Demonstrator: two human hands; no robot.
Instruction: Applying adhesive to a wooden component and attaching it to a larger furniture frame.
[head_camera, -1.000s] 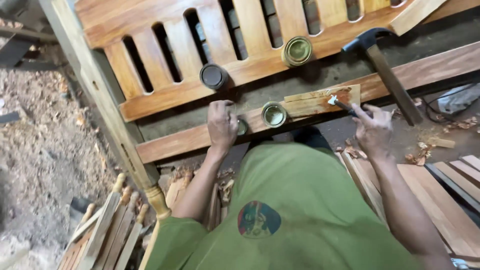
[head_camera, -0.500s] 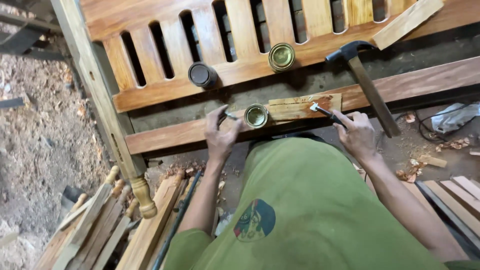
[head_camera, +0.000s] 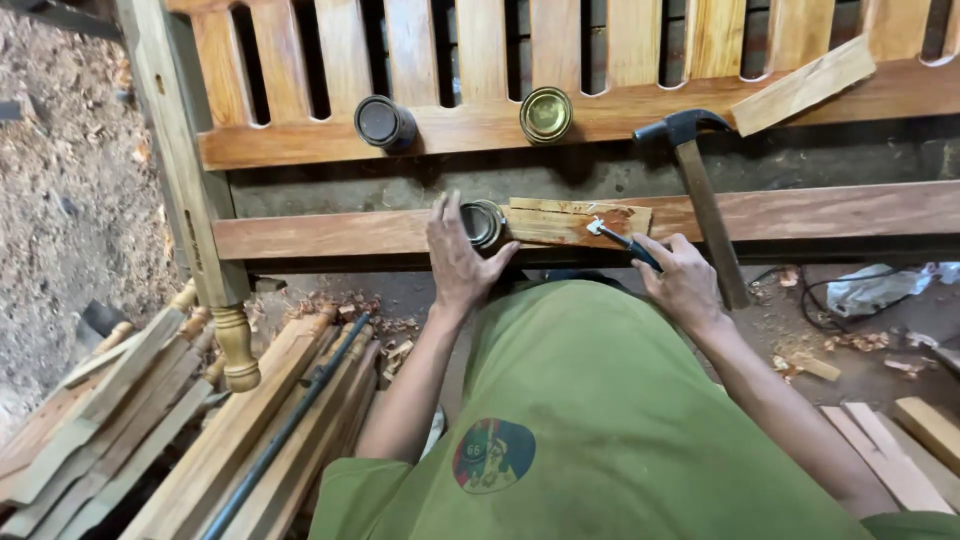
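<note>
- Left hand (head_camera: 462, 262) lies flat and loose beside the small open tin (head_camera: 484, 222); press the rail (head_camera: 330, 235) steady.
- Right hand (head_camera: 683, 280) grips the small blade (head_camera: 620, 237); keep it low, spreading evenly over the wood patch (head_camera: 560, 222).

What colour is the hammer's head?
Black; the hammer head shows best in the head view.

A carpentry workshop: a slatted wooden frame (head_camera: 560, 120) (unfinished) lies over a dirt floor (head_camera: 70, 200) strewn with shavings, a hammer (head_camera: 700, 190) and stacked wood offcuts (head_camera: 150, 420) close by.
</note>
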